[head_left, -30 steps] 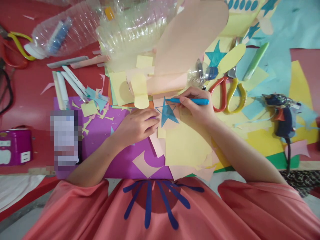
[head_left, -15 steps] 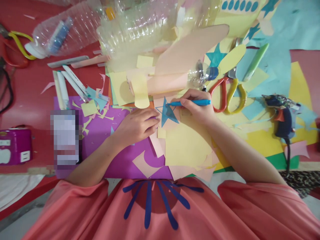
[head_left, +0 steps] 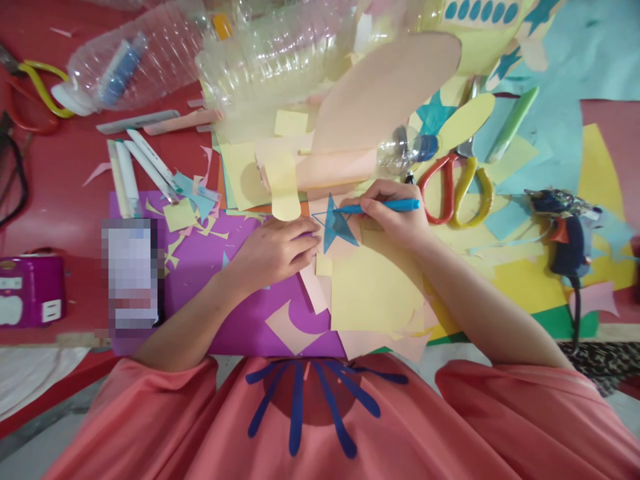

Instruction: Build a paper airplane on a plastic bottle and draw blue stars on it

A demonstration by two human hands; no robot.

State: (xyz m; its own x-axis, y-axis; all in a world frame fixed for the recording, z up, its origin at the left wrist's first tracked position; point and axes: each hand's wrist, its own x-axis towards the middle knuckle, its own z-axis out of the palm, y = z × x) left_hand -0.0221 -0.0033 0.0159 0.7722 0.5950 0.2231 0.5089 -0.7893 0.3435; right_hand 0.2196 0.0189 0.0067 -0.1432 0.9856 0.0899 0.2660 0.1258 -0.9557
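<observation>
My right hand [head_left: 395,217] is closed round a blue pen [head_left: 385,206], its tip on the upper edge of a blue paper star [head_left: 336,227]. The star lies on pale pink paper [head_left: 345,248] with a blue outline drawn beside it. My left hand [head_left: 275,250] rests palm down, fingers together, pressing the paper just left of the star. A yellow sheet [head_left: 370,290] lies below my right hand and a purple sheet [head_left: 225,267] under my left forearm.
Red-and-yellow scissors [head_left: 457,183] lie right of the pen and a glue gun [head_left: 567,233] further right. Clear plastic bottles [head_left: 150,60] and a large tan paper cutout [head_left: 385,87] fill the back. White glue sticks [head_left: 135,170] lie at left, with a purple box [head_left: 30,293] near the table edge.
The pen tip slid a little to the right along the star's top edge. The tan cutout at the back shifted. My left hand stayed in place.
</observation>
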